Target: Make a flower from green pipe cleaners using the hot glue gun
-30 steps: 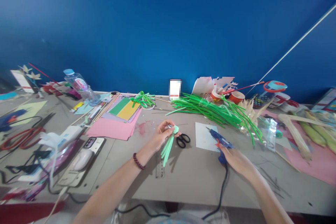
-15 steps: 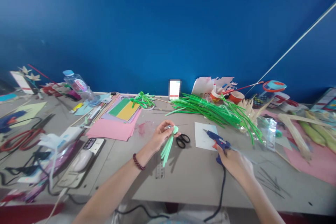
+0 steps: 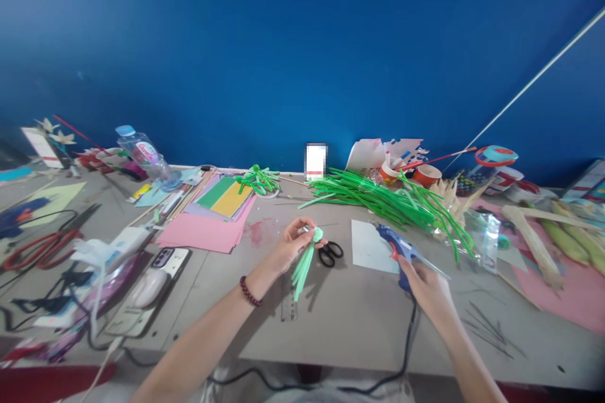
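My left hand pinches a bundle of pale green pipe cleaners near its rounded top, and the loose ends fan downward toward me. My right hand is closed round the handle of a blue hot glue gun. The gun's nozzle points up and left over a white sheet of paper, and a clear stick juts from its rear. Just right of the bundle lie black-handled scissors. Partly hidden under my left hand and the bundle is a clear ruler.
Long green pipe cleaners are heaped at the back. Pink paper and coloured sheets lie to the left, near a phone with a white mouse on it. Dark thin wires lie at right. The gun's cord trails off the front edge.
My right hand has shifted the glue gun to the right and slightly up, with its nozzle turned more upward. My left hand and the pale green bundle have barely moved.
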Action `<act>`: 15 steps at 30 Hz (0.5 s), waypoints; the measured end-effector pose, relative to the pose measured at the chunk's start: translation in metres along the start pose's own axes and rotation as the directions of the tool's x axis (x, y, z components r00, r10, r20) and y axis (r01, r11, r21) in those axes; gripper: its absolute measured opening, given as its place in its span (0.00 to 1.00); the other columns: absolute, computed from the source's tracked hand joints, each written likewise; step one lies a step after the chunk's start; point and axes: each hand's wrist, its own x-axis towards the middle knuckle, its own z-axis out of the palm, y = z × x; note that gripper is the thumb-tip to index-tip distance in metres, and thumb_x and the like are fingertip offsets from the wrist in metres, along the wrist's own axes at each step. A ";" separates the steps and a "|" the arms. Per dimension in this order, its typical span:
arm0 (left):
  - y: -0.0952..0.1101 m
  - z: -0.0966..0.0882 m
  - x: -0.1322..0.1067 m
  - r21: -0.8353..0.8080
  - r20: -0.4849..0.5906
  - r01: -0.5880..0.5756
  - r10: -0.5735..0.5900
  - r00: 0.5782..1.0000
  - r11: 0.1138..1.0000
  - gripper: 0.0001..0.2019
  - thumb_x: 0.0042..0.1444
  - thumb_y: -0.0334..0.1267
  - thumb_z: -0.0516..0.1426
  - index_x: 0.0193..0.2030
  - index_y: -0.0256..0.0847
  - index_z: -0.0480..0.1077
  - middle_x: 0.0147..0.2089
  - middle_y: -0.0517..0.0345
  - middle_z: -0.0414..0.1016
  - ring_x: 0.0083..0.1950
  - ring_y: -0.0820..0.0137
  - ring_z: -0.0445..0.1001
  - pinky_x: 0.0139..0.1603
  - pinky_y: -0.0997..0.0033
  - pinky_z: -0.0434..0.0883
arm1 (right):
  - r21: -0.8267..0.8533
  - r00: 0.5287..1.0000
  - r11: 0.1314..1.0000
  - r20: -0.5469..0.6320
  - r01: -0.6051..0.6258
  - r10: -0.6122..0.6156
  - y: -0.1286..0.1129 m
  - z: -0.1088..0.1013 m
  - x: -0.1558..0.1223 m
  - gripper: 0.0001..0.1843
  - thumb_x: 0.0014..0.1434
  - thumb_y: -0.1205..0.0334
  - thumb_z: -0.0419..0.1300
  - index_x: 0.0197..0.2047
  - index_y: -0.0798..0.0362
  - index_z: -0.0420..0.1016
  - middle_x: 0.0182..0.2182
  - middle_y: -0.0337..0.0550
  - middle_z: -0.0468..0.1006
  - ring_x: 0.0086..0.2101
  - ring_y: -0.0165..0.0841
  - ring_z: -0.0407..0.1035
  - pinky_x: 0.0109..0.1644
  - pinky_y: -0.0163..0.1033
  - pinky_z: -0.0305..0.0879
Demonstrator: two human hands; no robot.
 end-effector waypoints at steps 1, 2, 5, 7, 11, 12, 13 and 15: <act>0.000 0.000 0.000 0.000 0.002 0.001 -0.001 1.000 1.000 0.14 0.45 0.38 0.66 0.36 0.38 0.67 0.32 0.60 0.73 0.33 0.70 0.78 0.40 0.69 0.75 | 0.065 1.000 0.998 -0.027 0.017 -0.015 -0.005 -0.001 -0.003 0.29 0.56 0.40 0.48 0.13 0.50 0.61 0.11 0.38 0.60 0.16 0.31 0.58 0.19 0.35 0.52; 0.000 0.001 0.000 0.003 0.004 0.000 0.000 1.000 1.000 0.14 0.45 0.38 0.66 0.36 0.38 0.67 0.32 0.60 0.73 0.33 0.70 0.78 0.40 0.69 0.75 | 0.132 0.999 0.991 -0.034 0.024 -0.020 -0.012 -0.001 -0.005 0.28 0.56 0.40 0.49 0.15 0.51 0.62 0.11 0.37 0.59 0.16 0.30 0.57 0.19 0.34 0.51; 0.001 0.002 0.001 0.017 0.014 -0.010 0.010 1.000 1.000 0.15 0.44 0.39 0.67 0.35 0.37 0.67 0.31 0.60 0.73 0.32 0.70 0.78 0.40 0.69 0.75 | 0.279 0.999 0.959 0.010 0.042 -0.047 -0.029 0.000 -0.015 0.26 0.55 0.40 0.52 0.19 0.53 0.65 0.13 0.36 0.59 0.16 0.28 0.55 0.18 0.33 0.49; 0.001 0.003 0.001 0.021 0.026 -0.018 0.017 1.000 1.000 0.16 0.43 0.39 0.67 0.34 0.37 0.67 0.30 0.61 0.72 0.31 0.70 0.78 0.39 0.69 0.75 | 0.317 0.995 0.945 0.036 0.075 -0.091 -0.038 0.003 -0.021 0.24 0.55 0.41 0.53 0.20 0.53 0.63 0.14 0.35 0.59 0.17 0.27 0.54 0.19 0.33 0.49; 0.001 0.006 0.001 0.022 0.051 -0.038 0.037 0.998 0.999 0.16 0.42 0.39 0.68 0.33 0.36 0.67 0.28 0.61 0.72 0.30 0.70 0.77 0.37 0.70 0.75 | 0.280 0.978 0.942 0.039 0.186 -0.205 -0.047 0.008 -0.030 0.23 0.57 0.45 0.53 0.20 0.51 0.58 0.14 0.33 0.56 0.17 0.26 0.51 0.20 0.32 0.48; 0.001 0.006 0.001 0.024 0.053 -0.037 0.035 0.998 0.999 0.17 0.42 0.40 0.68 0.33 0.36 0.67 0.28 0.61 0.72 0.31 0.70 0.78 0.36 0.70 0.75 | 0.254 0.973 0.943 0.032 0.215 -0.231 -0.048 0.009 -0.031 0.23 0.58 0.45 0.53 0.20 0.51 0.57 0.13 0.33 0.55 0.17 0.25 0.50 0.20 0.32 0.47; 0.002 0.007 0.000 0.026 0.053 -0.033 0.032 0.998 0.999 0.17 0.42 0.40 0.68 0.33 0.36 0.67 0.28 0.61 0.72 0.31 0.69 0.78 0.36 0.71 0.74 | 0.227 0.967 0.943 0.024 0.242 -0.254 -0.049 0.010 -0.032 0.22 0.58 0.46 0.53 0.20 0.51 0.56 0.13 0.32 0.55 0.16 0.25 0.49 0.20 0.32 0.47; 0.002 0.008 0.000 0.028 0.052 -0.025 0.024 0.998 0.999 0.17 0.42 0.40 0.68 0.33 0.36 0.66 0.28 0.60 0.73 0.32 0.68 0.78 0.36 0.70 0.74 | 0.175 0.958 0.944 0.012 0.280 -0.287 -0.052 0.010 -0.033 0.22 0.58 0.47 0.53 0.20 0.50 0.54 0.13 0.32 0.54 0.17 0.25 0.48 0.20 0.32 0.48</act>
